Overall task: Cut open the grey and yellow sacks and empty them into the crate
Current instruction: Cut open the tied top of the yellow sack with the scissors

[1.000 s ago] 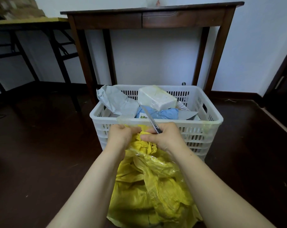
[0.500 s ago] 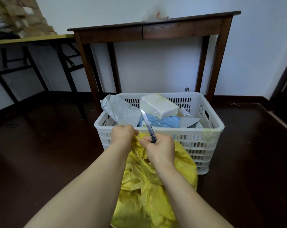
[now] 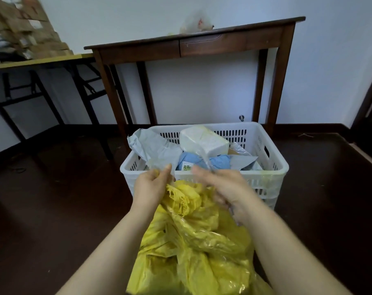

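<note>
Now, line by line:
Yellow sack [image 3: 193,241]: crumpled, at 6 o'clock of the white crate [image 3: 272,173], neck bunched just under both hands.
Left hand [image 3: 152,186]: at 9 o'clock of the neck, fingers pinched on a clear film strip above the yellow plastic.
Right hand [image 3: 225,186]: at 3 o'clock, blurred; curled, touching the sack; grip cannot be told.
Crate contents: grey sack [image 3: 153,145], white parcel [image 3: 204,139], blue packet [image 3: 202,161].
Beyond, 12 o'clock: dark wooden table [image 3: 202,43].

Both forearms bare to frame edge; no sleeves, gloves, watch or rings visible. Left hand [image 3: 152,186] sharp, short nails; right hand [image 3: 222,186] motion-blurred.
</note>
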Available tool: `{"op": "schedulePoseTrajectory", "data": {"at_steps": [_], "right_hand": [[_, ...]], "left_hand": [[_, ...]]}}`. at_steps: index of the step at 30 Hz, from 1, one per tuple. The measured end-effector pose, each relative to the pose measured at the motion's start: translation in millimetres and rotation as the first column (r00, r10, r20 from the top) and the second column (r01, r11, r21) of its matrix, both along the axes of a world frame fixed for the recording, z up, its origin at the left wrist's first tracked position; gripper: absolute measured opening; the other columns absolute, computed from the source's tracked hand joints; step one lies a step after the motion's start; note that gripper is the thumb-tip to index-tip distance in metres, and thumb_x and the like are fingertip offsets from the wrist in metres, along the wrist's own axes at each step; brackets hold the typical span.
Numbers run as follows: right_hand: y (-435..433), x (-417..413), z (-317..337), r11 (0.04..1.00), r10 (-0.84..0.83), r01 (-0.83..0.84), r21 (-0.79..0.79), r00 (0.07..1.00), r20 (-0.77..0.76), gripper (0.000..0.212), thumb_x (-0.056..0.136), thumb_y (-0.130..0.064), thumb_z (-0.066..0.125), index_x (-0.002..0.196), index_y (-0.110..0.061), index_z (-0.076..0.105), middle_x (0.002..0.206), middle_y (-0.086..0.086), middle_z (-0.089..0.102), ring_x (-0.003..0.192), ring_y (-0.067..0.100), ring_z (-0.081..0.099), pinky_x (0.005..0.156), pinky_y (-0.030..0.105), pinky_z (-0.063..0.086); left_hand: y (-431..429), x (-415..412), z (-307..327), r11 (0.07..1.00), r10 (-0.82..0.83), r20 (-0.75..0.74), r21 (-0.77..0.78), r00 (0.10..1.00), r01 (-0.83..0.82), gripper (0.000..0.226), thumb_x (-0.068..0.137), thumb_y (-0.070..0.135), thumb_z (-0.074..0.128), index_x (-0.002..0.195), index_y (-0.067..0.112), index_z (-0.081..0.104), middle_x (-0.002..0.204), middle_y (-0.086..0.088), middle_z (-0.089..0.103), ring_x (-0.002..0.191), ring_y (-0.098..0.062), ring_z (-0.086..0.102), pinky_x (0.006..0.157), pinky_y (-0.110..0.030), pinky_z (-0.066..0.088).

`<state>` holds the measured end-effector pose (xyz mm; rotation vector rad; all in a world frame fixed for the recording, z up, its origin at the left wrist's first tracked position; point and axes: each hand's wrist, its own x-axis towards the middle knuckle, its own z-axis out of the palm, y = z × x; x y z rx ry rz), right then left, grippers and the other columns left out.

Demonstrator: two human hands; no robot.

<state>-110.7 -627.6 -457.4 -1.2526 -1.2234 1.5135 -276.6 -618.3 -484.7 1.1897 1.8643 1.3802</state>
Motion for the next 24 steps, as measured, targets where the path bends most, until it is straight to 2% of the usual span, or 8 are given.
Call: {"op": "schedulePoseTrajectory", "data": {"at_steps": [2, 4, 7, 10, 13, 16, 20, 24], "right_hand": [[8.3, 10.2, 9.0, 1.0, -0.001, -0.002, 0.026, 0.993, 0.12, 0.046, 0.085, -0.063, 0.051, 0.094, -0.022, 0.071, 0.085, -0.004, 0.063, 0.047, 0.007, 0.037, 0.041, 0.019, 0.028], [11.7, 12.6, 8.8, 0.994, 0.047, -0.072, 0.082, 0.96, 0.276, 0.042, 0.098, -0.046, 0.04, 0.102, -0.016, 0.069, 0.076, -0.006, 0.06, 0.053, 0.004, 0.039, 0.048, 0.018, 0.026], [14.7, 12.6, 5.2, 0.95, 0.117, -0.254, 0.18, 0.828, 0.549, 0.043, 0.1, -0.04, 0.036, 0.105, -0.01, 0.067, 0.067, -0.01, 0.055, 0.067, 0.004, 0.051, 0.061, 0.02, 0.035], [16.0, 9.9, 6.2, 0.896, 0.171, -0.4, 0.193, 0.713, 0.68, 0.041, 0.1, -0.041, 0.036, 0.104, -0.014, 0.066, 0.07, -0.011, 0.049, 0.077, 0.009, 0.051, 0.073, 0.026, 0.039], [17.1, 8.5, 7.8, 0.871, 0.222, -0.467, 0.154, 0.652, 0.725, 0.034, 0.098, -0.038, 0.043, 0.071, -0.026, 0.059, 0.06, -0.015, 0.047, 0.062, 0.0, 0.045, 0.063, 0.022, 0.037], [16.7, 9.3, 9.9, 0.856, 0.239, -0.501, 0.127, 0.601, 0.762, 0.045, 0.095, -0.043, 0.048, 0.055, -0.022, 0.049, 0.044, -0.013, 0.048, 0.045, -0.003, 0.045, 0.055, 0.019, 0.033], [15.7, 8.1, 11.2, 0.846, 0.243, -0.522, 0.106, 0.555, 0.795, 0.048, 0.093, -0.046, 0.051, 0.055, -0.018, 0.043, 0.051, -0.007, 0.039, 0.048, 0.008, 0.038, 0.056, 0.026, 0.033], [14.4, 5.7, 11.9, 0.848, 0.223, -0.517, 0.116, 0.546, 0.808, 0.046, 0.093, -0.045, 0.051, 0.07, -0.005, 0.059, 0.061, 0.001, 0.044, 0.059, 0.015, 0.042, 0.061, 0.028, 0.036]], "left_hand": [[-8.0, 0.5, 0.4, 0.999, -0.016, 0.068, 0.049, 0.998, 0.013, 0.046, 0.091, 0.045, 0.054, 0.054, 0.022, 0.066, 0.033, 0.011, 0.04, 0.032, -0.001, 0.038, 0.039, -0.018, 0.032], [-11.8, -1.2, -0.2, 0.997, -0.02, 0.136, 0.077, 0.991, 0.009, 0.048, 0.091, 0.049, 0.051, 0.067, 0.01, 0.066, 0.04, 0.009, 0.037, 0.036, -0.005, 0.036, 0.043, -0.023, 0.032], [-14.9, -3.7, -3.2, 0.995, -0.045, 0.191, 0.091, 0.981, 0.028, 0.049, 0.09, 0.051, 0.054, 0.066, 0.007, 0.049, 0.054, -0.003, 0.036, 0.05, -0.016, 0.037, 0.052, -0.029, 0.031], [-17.4, -6.3, -8.0, 0.994, -0.072, 0.244, 0.092, 0.967, 0.051, 0.032, 0.085, 0.034, 0.063, 0.07, 0.006, 0.057, 0.059, -0.008, 0.044, 0.056, -0.019, 0.044, 0.053, -0.028, 0.036], [-16.6, -11.7, -13.7, 0.991, -0.094, 0.229, 0.113, 0.969, 0.069, 0.033, 0.079, 0.021, 0.067, 0.076, -0.01, 0.059, 0.065, -0.012, 0.052, 0.061, -0.023, 0.049, 0.058, -0.037, 0.044], [-15.2, -18.0, -17.2, 0.987, -0.067, 0.185, 0.155, 0.981, 0.038, 0.044, 0.08, 0.027, 0.071, 0.075, -0.013, 0.052, 0.066, -0.013, 0.053, 0.062, -0.025, 0.05, 0.063, -0.051, 0.05], [-16.3, -20.0, -16.4, 0.978, -0.061, 0.076, 0.205, 0.995, 0.045, 0.051, 0.081, 0.036, 0.072, 0.067, -0.008, 0.048, 0.059, -0.009, 0.04, 0.057, -0.022, 0.038, 0.057, -0.036, 0.035], [-19.2, -18.9, -11.6, 0.969, -0.052, -0.02, 0.24, 0.998, 0.055, 0.041, 0.082, 0.037, 0.07, 0.079, -0.004, 0.065, 0.057, -0.02, 0.045, 0.056, -0.02, 0.044, 0.054, -0.039, 0.042]]}}
